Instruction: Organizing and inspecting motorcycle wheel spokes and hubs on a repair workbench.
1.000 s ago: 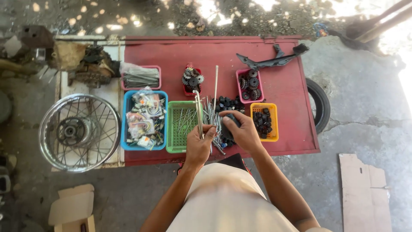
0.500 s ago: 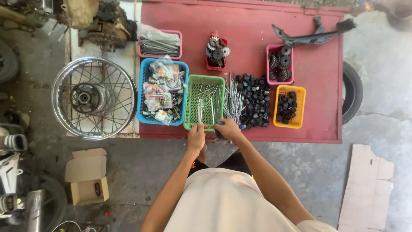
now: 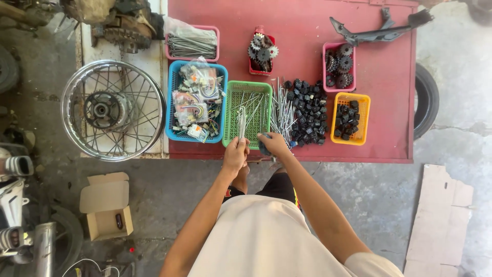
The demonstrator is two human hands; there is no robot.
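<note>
Currently left hand (image 3: 234, 154) grips a spoke bundle (image 3: 242, 119) over the green basket (image 3: 233, 97); right hand (image 3: 273, 144), beside the basket, closed on a dark part (image 3: 263, 149).

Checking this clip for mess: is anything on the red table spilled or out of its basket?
Yes. Loose spokes and small black parts lie heaped bare on the red table between the green basket and the yellow basket, not contained like the rest.
</note>
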